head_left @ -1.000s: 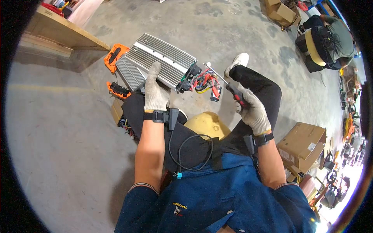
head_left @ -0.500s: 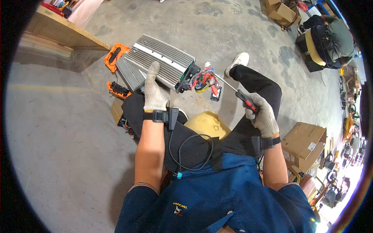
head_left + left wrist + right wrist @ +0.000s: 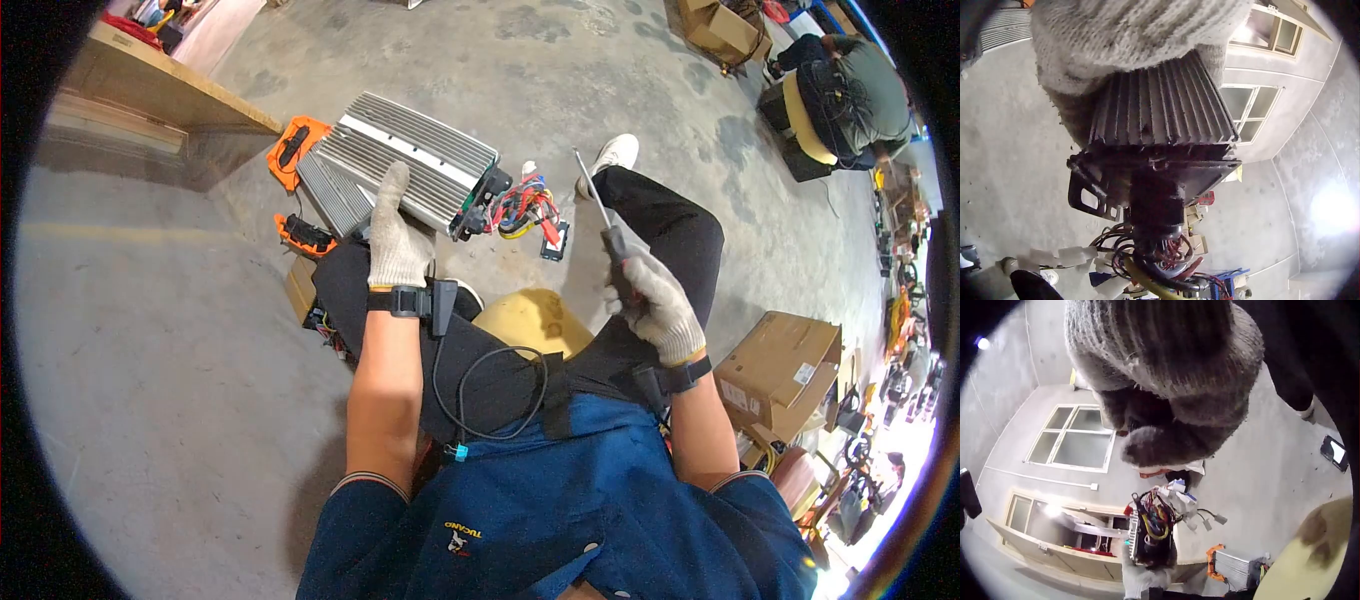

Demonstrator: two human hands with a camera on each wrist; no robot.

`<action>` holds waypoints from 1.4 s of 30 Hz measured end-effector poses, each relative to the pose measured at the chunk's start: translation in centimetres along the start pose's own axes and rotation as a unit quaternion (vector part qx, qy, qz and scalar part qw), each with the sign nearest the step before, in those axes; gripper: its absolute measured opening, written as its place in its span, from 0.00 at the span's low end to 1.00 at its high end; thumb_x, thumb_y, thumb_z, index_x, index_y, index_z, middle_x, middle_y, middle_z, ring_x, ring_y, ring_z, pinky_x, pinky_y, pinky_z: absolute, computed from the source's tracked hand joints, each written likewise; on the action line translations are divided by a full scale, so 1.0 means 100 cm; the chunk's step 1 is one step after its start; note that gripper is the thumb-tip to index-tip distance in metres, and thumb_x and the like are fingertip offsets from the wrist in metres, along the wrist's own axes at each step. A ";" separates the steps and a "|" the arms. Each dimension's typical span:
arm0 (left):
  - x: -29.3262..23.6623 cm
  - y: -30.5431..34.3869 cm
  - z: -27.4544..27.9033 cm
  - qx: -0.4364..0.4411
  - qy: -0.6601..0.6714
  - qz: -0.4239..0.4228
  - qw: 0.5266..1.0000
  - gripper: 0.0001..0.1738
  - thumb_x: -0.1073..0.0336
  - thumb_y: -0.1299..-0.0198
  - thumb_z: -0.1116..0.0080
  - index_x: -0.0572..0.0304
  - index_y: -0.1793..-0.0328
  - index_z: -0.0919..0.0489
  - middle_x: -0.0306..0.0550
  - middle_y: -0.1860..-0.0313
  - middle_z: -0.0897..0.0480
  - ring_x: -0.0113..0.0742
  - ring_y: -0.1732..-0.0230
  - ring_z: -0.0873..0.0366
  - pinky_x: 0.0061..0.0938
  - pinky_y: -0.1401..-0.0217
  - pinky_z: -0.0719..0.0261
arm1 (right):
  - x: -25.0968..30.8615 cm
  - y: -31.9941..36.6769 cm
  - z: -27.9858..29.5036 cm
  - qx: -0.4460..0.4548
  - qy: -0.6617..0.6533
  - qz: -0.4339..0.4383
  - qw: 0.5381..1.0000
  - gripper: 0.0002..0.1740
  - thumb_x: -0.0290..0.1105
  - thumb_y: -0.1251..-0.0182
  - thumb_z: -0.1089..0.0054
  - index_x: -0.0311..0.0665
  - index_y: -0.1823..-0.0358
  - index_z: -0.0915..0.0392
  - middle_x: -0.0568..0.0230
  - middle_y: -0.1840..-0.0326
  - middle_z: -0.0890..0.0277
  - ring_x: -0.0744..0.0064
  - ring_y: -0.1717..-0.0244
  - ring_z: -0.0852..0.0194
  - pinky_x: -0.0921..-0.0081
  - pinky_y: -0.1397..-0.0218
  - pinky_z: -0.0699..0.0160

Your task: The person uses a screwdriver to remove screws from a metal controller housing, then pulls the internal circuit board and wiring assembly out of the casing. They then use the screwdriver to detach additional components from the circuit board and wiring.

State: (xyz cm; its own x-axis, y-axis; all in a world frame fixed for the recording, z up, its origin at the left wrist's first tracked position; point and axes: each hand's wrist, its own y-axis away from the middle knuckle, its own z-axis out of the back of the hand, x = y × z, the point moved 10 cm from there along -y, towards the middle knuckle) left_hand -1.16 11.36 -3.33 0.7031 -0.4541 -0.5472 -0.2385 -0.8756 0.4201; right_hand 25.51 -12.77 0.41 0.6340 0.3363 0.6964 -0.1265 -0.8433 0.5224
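Note:
My gloved left hand [image 3: 400,235] holds a finned silver metal box [image 3: 420,150], its thumb lying along the top fins. From the box's right end, past black connectors [image 3: 490,190], hangs a bundle of coloured wires [image 3: 525,208] with plugs. In the left wrist view the glove [image 3: 1135,37] wraps the box near its connector end. My gloved right hand [image 3: 655,305] grips a screwdriver [image 3: 616,243] by its dark handle, the shaft pointing up and away, to the right of the wires. The right wrist view shows that glove's curled fingers [image 3: 1172,444]; the screwdriver is mostly hidden there.
Beneath the held box lies another finned box [image 3: 340,195] with orange end pieces [image 3: 297,150]. A small black device [image 3: 555,241] lies on the floor between my legs, beyond a yellow seat [image 3: 530,318]. Cardboard boxes [image 3: 775,370] stand at right; another person [image 3: 870,95] sits beyond.
The screwdriver's tip, at the wire bundle half a second ago, has swung away from it, and the shaft points more upward. My left hand and the finned box have barely moved.

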 end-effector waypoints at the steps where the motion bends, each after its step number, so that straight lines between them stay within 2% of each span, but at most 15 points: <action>1: 0.000 0.000 0.001 0.000 0.000 0.000 1.000 0.34 0.61 0.33 0.19 0.59 0.24 0.23 0.48 0.37 0.15 0.43 0.33 0.15 0.38 0.25 0.13 | 0.001 -0.001 -0.009 0.000 0.000 0.000 1.000 0.19 0.36 0.17 0.36 0.33 0.34 0.24 0.59 0.53 0.17 0.69 0.61 0.14 0.72 0.60 0.11; 4: -0.001 -0.002 -0.002 0.016 -0.004 -0.001 1.000 0.34 0.61 0.33 0.20 0.59 0.25 0.23 0.48 0.36 0.15 0.42 0.33 0.15 0.38 0.25 0.13 | -0.007 -0.007 -0.029 0.016 0.029 -0.039 0.999 0.22 0.32 0.19 0.37 0.31 0.30 0.25 0.58 0.52 0.17 0.67 0.59 0.14 0.69 0.55 0.09; 6: -0.002 -0.002 -0.001 0.012 -0.004 -0.010 1.000 0.34 0.61 0.33 0.20 0.59 0.25 0.22 0.48 0.35 0.15 0.42 0.32 0.15 0.39 0.24 0.14 | -0.016 -0.014 -0.033 0.024 -0.001 -0.053 0.998 0.24 0.33 0.24 0.33 0.36 0.30 0.23 0.63 0.50 0.16 0.69 0.58 0.14 0.71 0.56 0.11; 7: -0.002 -0.002 -0.002 0.011 -0.003 -0.011 1.000 0.34 0.61 0.33 0.20 0.59 0.25 0.22 0.48 0.35 0.15 0.42 0.32 0.15 0.39 0.24 0.14 | -0.022 -0.019 -0.026 0.022 -0.032 -0.051 0.998 0.21 0.36 0.21 0.35 0.35 0.32 0.22 0.64 0.53 0.17 0.72 0.63 0.17 0.74 0.59 0.14; 11: -0.003 0.001 -0.002 0.007 -0.003 -0.011 1.000 0.34 0.61 0.33 0.19 0.59 0.25 0.22 0.48 0.35 0.15 0.43 0.32 0.16 0.40 0.23 0.16 | -0.033 -0.022 -0.004 -0.050 -0.083 -0.045 0.994 0.21 0.40 0.16 0.37 0.34 0.33 0.21 0.65 0.57 0.18 0.75 0.68 0.22 0.76 0.63 0.19; 14: 0.000 0.001 -0.001 0.004 0.009 -0.012 1.000 0.35 0.60 0.33 0.19 0.60 0.24 0.23 0.49 0.34 0.16 0.43 0.31 0.17 0.40 0.22 0.17 | -0.046 -0.022 0.017 -0.114 -0.011 -0.107 0.988 0.18 0.44 0.13 0.39 0.36 0.40 0.19 0.66 0.60 0.19 0.79 0.71 0.25 0.81 0.73 0.28; 20: 0.007 0.001 -0.007 0.023 0.039 0.001 0.999 0.35 0.59 0.32 0.20 0.61 0.24 0.24 0.48 0.34 0.17 0.43 0.30 0.18 0.40 0.22 0.18 | -0.061 -0.034 0.048 -0.148 0.036 -0.131 0.979 0.15 0.42 0.13 0.40 0.37 0.44 0.19 0.69 0.64 0.19 0.80 0.74 0.26 0.82 0.78 0.31; 22: 0.001 -0.001 -0.006 0.027 -0.006 -0.063 0.998 0.37 0.46 0.28 0.27 0.55 0.20 0.24 0.48 0.30 0.15 0.49 0.31 0.15 0.54 0.28 0.13 | -0.063 -0.042 0.053 -0.136 0.043 -0.132 0.981 0.15 0.42 0.14 0.40 0.37 0.44 0.19 0.69 0.64 0.19 0.80 0.74 0.26 0.82 0.78 0.32; 23: 0.008 -0.002 0.004 -0.004 0.018 -0.019 1.000 0.36 0.47 0.27 0.28 0.54 0.20 0.25 0.49 0.29 0.15 0.49 0.30 0.15 0.54 0.26 0.14 | -0.068 -0.039 0.056 -0.130 0.044 -0.136 0.981 0.15 0.43 0.14 0.39 0.37 0.45 0.18 0.69 0.64 0.18 0.80 0.75 0.26 0.82 0.79 0.32; 24: 0.010 0.003 -0.002 -0.001 0.016 -0.015 1.000 0.36 0.47 0.27 0.28 0.54 0.20 0.25 0.49 0.29 0.15 0.49 0.30 0.15 0.54 0.26 0.14 | -0.064 -0.033 0.054 -0.133 0.041 -0.134 0.981 0.15 0.43 0.14 0.39 0.37 0.45 0.18 0.69 0.64 0.18 0.80 0.75 0.26 0.82 0.79 0.32; 26: 0.007 0.011 -0.017 0.022 0.077 -0.022 0.997 0.32 0.56 0.27 0.25 0.59 0.23 0.24 0.49 0.33 0.15 0.44 0.31 0.16 0.43 0.25 0.15 | -0.054 -0.025 0.052 -0.168 -0.017 -0.157 0.973 0.15 0.43 0.15 0.38 0.38 0.45 0.18 0.69 0.65 0.18 0.80 0.75 0.27 0.82 0.79 0.32; 34: 0.008 0.009 -0.008 0.010 0.073 -0.026 0.997 0.32 0.56 0.27 0.26 0.60 0.23 0.24 0.50 0.32 0.15 0.45 0.31 0.15 0.45 0.26 0.14 | -0.067 -0.036 0.057 -0.132 0.065 -0.185 0.972 0.13 0.43 0.14 0.38 0.39 0.49 0.20 0.69 0.66 0.19 0.80 0.77 0.27 0.82 0.81 0.32; 38: 0.011 0.003 0.002 -0.003 0.079 -0.006 0.997 0.33 0.56 0.27 0.26 0.61 0.23 0.25 0.50 0.32 0.15 0.45 0.33 0.14 0.46 0.26 0.13 | -0.067 -0.036 0.060 -0.162 0.002 -0.173 0.972 0.14 0.42 0.14 0.38 0.39 0.47 0.20 0.68 0.66 0.18 0.79 0.77 0.27 0.82 0.81 0.33; 40: 0.010 0.000 -0.005 0.008 0.021 -0.026 0.999 0.40 0.43 0.25 0.32 0.56 0.17 0.29 0.56 0.25 0.19 0.55 0.27 0.17 0.58 0.24 0.14 | -0.067 -0.035 0.059 -0.130 0.063 -0.190 0.971 0.15 0.42 0.14 0.39 0.38 0.42 0.20 0.66 0.63 0.16 0.76 0.74 0.22 0.78 0.77 0.26; 42: 0.009 0.001 -0.005 0.000 0.029 -0.036 0.999 0.40 0.43 0.26 0.31 0.56 0.17 0.29 0.54 0.26 0.18 0.54 0.27 0.17 0.58 0.24 0.14 | -0.058 -0.034 0.052 -0.126 -0.011 -0.156 0.980 0.15 0.40 0.15 0.38 0.37 0.41 0.21 0.63 0.59 0.16 0.72 0.68 0.19 0.74 0.71 0.19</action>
State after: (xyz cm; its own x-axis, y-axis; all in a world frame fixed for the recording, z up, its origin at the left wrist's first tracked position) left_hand -0.19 10.95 -3.48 0.7554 -0.3804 -0.5335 -0.1862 -0.9053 0.3818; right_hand 26.24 -14.02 -7.98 0.6884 0.5497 0.4733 -0.1057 -0.5695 0.8152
